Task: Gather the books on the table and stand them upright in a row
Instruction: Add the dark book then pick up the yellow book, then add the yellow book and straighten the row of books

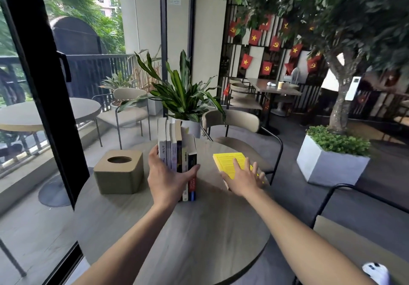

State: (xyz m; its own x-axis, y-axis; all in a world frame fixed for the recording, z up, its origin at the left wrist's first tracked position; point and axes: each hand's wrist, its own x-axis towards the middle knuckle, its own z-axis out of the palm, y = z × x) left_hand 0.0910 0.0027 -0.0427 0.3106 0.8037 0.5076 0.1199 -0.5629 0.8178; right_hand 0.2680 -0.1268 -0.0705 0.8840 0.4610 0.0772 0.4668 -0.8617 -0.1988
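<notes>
Far left: black-framed glass door (42, 99), a balcony with a second round table (73, 112) beyond it.

On the round grey wood-grain table (199, 229), left side: a tan square tissue box with an oval opening on top (119, 170). It stands near the books, apart from them, not touching.

Centre: a row of upright paperback books (177, 145), spines toward the person, white and pale spines on the left, dark ones on the right. The rightmost books sit nearer the person than the left ones, so the row is staggered.

The left hand (166, 178) spans the row from the near side, fingers on the left face of the outermost white book, thumb (192, 170) pressed against the dark spine at the right end. The hand clasps the row between fingers and thumb.

Behind the row: a white pot holding a green striped-leaf plant (183, 94), just behind the books, at the table's far edge. A beige chair with a black metal frame (232, 121) stands beyond that.

Right of the row: a bright yellow book lying flat (228, 161), well clear of the upright books, close to the right rim. The right hand (243, 178) lies palm down on its near half, fingers spread and flat, not closed around it.

Far right: a white concrete planter with small green shrubs (332, 163) on the floor at the foot of a tree trunk (340, 99); another dark-framed chair (354, 229) by the table's near right side.
</notes>
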